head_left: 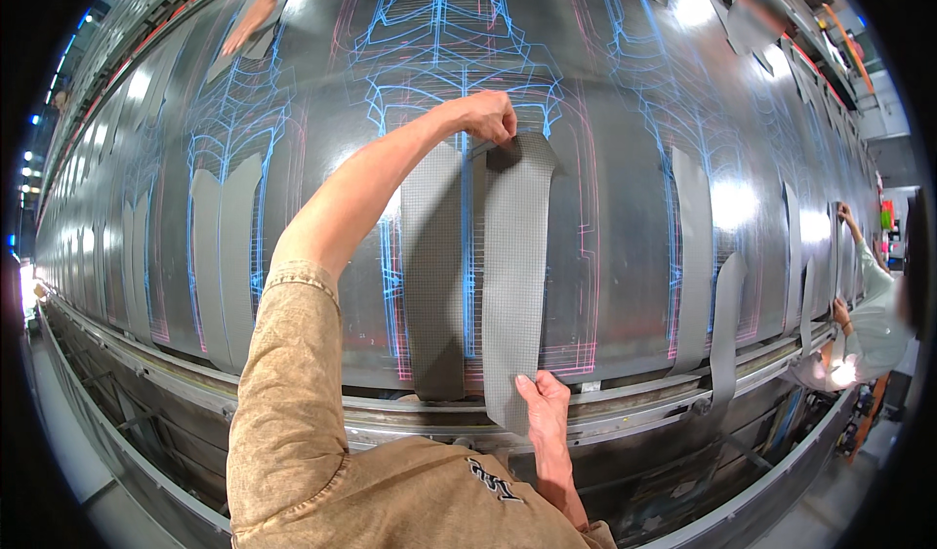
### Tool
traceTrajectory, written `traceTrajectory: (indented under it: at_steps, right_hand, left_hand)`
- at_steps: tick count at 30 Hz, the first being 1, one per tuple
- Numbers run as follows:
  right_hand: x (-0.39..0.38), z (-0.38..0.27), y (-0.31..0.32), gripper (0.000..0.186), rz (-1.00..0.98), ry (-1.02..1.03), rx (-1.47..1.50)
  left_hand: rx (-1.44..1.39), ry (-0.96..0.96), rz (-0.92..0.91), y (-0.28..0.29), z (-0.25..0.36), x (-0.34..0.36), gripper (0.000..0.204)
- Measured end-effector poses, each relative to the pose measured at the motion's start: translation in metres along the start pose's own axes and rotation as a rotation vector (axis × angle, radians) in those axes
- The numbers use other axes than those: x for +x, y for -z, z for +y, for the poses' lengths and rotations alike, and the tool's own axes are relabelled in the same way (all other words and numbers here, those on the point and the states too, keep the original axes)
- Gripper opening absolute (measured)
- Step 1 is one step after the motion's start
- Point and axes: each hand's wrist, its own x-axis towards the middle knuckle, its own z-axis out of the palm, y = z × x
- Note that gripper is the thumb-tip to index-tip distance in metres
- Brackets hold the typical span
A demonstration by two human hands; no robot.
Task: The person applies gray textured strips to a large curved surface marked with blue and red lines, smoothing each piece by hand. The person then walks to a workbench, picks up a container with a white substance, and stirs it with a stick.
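Tan sleeve, strip between hands

The scene is viewed from head height above the near edge of the surface, with the fisheye lens turned steeply down and forward across it. That edge is bent into a curve through the lower part of the view; the far edge is caught only at upper left and upper right. The left hand and right hand are seen fairly close — near mid-view.
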Motion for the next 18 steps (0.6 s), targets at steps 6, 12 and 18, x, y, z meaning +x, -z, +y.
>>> traceTrajectory:
  at_steps: [6, 12, 18]
  right_hand:
    - [-0.006, -0.013, 0.001, 0.005, -0.043, 0.029, -0.021]
    - [-0.02, -0.027, 0.003, 0.008, -0.08, 0.062, -0.019]
    - [-0.012, -0.013, 0.013, 0.009, -0.063, 0.066, -0.063]
  left_hand:
    - [-0.079, -0.041, 0.032, 0.007, 0.01, -0.014, 0.02]
    - [-0.341, -0.009, 0.09, 0.017, 0.004, -0.026, 0.017]
    - [-0.102, 0.01, 0.085, 0.025, 0.009, -0.027, 0.017]
